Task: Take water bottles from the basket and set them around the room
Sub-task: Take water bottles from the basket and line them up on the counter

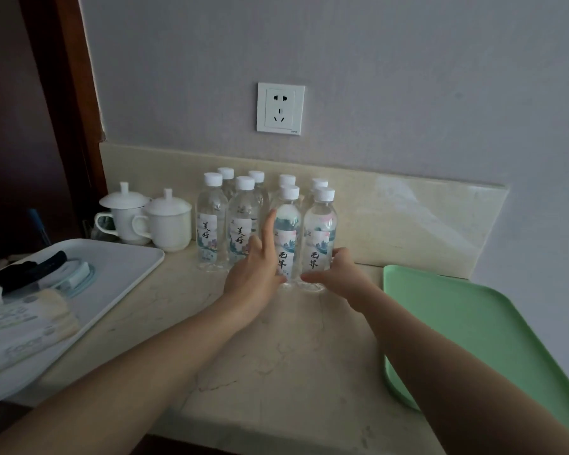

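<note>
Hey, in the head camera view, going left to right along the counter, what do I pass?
white tray → lidded white cups → water bottles → green tray

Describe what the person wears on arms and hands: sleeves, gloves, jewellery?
Left forearm and right forearm are bare, with no sleeves in view. Left hand and right hand wear no gloves; no ring, watch or bracelet shows.
</note>
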